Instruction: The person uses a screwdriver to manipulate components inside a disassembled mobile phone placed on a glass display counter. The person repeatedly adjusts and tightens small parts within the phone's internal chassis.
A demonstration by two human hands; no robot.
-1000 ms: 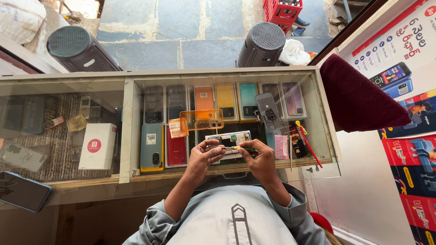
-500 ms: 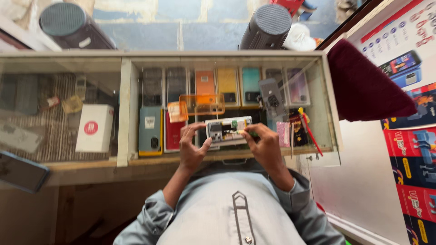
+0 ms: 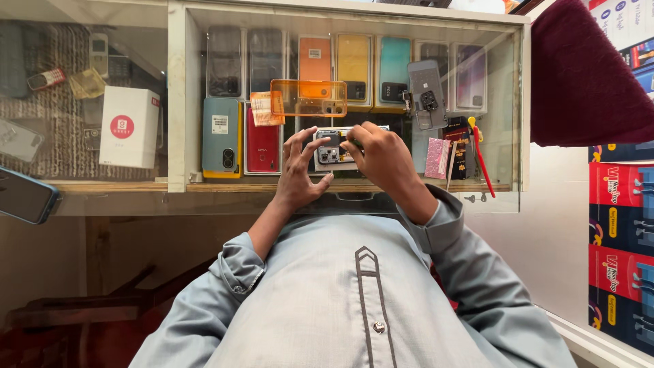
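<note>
Opened phone (image 3: 332,148): its right part is hidden under the right hand (image 3: 383,158); whatever the fingertips grip is too small to tell. Left of it, a dark phone (image 3: 24,196) is cut by the frame edge.

you face a glass display counter (image 3: 178,102) with a pale frame and a wooden shelf edge (image 3: 272,186), phones laid in rows under the glass. to your right stands a white wall (image 3: 545,245) lined with red and blue printed posters (image 3: 623,225); a maroon cushion (image 3: 586,75) sits above them. below the counter lies dark wooden framing (image 3: 75,310). the light is soft and even.
</note>
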